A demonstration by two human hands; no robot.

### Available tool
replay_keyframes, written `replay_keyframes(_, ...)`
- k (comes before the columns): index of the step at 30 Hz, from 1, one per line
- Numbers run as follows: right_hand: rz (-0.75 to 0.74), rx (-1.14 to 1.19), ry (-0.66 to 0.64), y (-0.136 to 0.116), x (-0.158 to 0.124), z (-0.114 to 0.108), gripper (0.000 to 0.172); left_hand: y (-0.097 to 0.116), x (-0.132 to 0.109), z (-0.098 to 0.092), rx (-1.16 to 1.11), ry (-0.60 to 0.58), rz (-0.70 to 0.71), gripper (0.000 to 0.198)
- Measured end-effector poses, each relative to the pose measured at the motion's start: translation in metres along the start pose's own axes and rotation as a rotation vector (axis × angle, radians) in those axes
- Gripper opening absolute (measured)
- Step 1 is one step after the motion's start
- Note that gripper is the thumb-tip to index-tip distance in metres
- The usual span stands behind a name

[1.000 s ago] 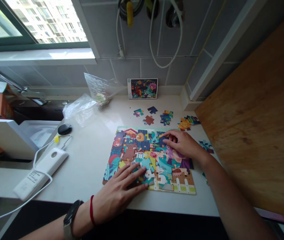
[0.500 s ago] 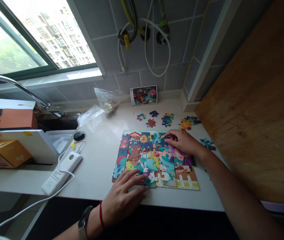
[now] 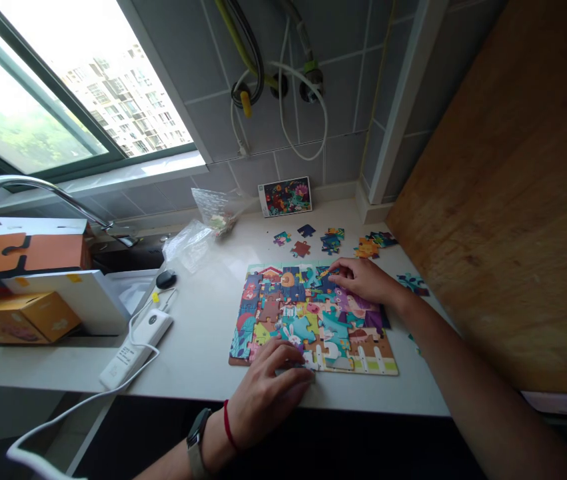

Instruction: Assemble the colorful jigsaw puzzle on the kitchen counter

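Observation:
A colourful jigsaw puzzle (image 3: 308, 327) of cartoon animals lies on the white counter, most of its picture filled with pieces. My left hand (image 3: 278, 377) rests over its lower edge, fingers slightly bent and apart, covering part of the rabbit area. At the upper right of the puzzle, my right hand (image 3: 360, 277) has thumb and forefinger closed on a dark blue puzzle piece, mostly hidden by the fingers. Behind the puzzle lie loose pieces: a reddish-brown piece (image 3: 301, 249), a dark blue piece (image 3: 306, 231) and a small multicoloured cluster (image 3: 332, 240).
A picture card (image 3: 285, 197) leans against the tiled wall. Orange pieces (image 3: 366, 248) and teal pieces (image 3: 413, 284) lie near the wooden panel (image 3: 503, 220). To the left are a plastic bag (image 3: 190, 243), a white power strip (image 3: 136, 348) with its cable, and boxes (image 3: 26, 317) by the faucet.
My left hand has shifted right along the puzzle's lower edge, its fingers more bent. My right hand stays at nearly the same spot. The camera view has moved slightly.

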State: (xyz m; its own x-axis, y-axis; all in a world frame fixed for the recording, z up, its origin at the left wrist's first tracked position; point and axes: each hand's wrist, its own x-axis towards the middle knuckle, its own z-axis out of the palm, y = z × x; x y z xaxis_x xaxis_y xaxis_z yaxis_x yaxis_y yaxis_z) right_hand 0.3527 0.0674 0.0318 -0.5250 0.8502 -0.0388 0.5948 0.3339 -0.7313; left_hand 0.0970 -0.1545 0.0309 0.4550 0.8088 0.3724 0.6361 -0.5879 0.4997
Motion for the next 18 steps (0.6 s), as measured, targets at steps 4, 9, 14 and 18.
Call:
replay_keyframes(4,-0.004,-0.008,0.003,-0.002,-0.001,-0.001,0.024,-0.002,-0.003,-0.004,0.024,-0.013,-0.011,0.028)
replay_keyframes(9,-0.003,-0.014,0.011,-0.003,-0.001,-0.002,0.024,-0.005,-0.002,-0.008,0.065,0.006,-0.052,0.019)
replay_keyframes(14,-0.006,-0.005,0.005,0.0,0.0,0.0,0.028,-0.004,-0.007,0.002,0.018,0.055,-0.116,0.019)
replay_keyframes(18,-0.015,-0.006,0.015,0.003,0.001,0.001,0.029,-0.006,-0.017,-0.009,0.015,0.088,-0.038,0.016)
